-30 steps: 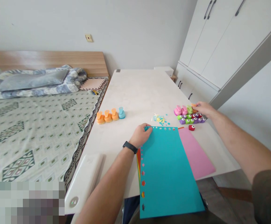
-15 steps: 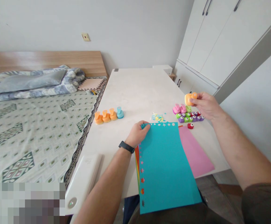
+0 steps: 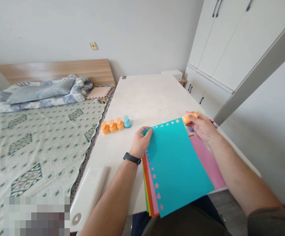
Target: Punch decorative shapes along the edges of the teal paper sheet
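My left hand [image 3: 142, 141] pinches the top left corner of a teal sheet of paper [image 3: 179, 164], which is tilted up off the table. Small cut-out shapes run along its top and left edges. In my right hand [image 3: 201, 126] is an orange craft punch [image 3: 189, 117], held at the sheet's top right corner; whether the paper sits in its slot I cannot tell. Beneath the teal sheet, pink, orange, yellow and green sheets show at the left. A pink sheet [image 3: 207, 160] lies to the right on the table.
Three orange punches [image 3: 112, 126] and a blue punch [image 3: 127, 122] stand in a row on the white table [image 3: 152, 95]. Small punches [image 3: 214, 123] are partly hidden behind my right hand. A white device [image 3: 89, 193] lies at the left edge, next to a bed [image 3: 51, 137].
My right hand has brought the orange punch down and left to the teal sheet's corner. The sheet has turned and its top right corner is raised, hiding most paper scraps.
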Demonstrator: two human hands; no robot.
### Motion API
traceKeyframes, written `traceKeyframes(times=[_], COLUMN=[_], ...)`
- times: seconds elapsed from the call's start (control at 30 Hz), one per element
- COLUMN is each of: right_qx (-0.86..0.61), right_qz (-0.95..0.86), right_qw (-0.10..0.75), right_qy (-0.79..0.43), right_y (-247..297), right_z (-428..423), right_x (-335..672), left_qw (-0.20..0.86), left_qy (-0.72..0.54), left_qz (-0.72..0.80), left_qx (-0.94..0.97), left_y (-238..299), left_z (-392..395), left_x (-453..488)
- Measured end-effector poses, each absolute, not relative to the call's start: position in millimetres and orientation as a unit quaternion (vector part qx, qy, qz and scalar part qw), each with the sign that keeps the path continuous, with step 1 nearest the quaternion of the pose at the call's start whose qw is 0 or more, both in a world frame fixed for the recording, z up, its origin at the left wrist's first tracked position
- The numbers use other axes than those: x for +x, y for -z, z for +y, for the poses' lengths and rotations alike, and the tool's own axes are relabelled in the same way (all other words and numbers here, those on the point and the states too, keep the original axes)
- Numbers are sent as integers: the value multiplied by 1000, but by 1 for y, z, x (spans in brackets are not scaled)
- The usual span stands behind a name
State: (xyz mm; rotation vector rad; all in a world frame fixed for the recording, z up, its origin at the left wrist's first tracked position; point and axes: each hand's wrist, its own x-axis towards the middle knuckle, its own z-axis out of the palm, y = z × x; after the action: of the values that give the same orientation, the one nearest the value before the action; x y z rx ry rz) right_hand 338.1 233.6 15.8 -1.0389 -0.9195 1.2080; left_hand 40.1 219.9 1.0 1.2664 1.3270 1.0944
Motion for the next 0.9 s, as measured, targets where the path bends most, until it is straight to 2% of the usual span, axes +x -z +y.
traceKeyframes(times=[0.7, 0.9], right_qx=[-411, -406], right_qz=[-367, -372], right_qw=[567, 566], right_qy=[-612, -613], right_y=[-4, -5], right_z=[220, 217], right_x=[319, 315], left_qw=[496, 553], left_qy=[-452, -415], left_qz=[534, 494], left_qx=[513, 528], left_y=[-5, -7], left_z=[213, 213], left_x=[45, 39])
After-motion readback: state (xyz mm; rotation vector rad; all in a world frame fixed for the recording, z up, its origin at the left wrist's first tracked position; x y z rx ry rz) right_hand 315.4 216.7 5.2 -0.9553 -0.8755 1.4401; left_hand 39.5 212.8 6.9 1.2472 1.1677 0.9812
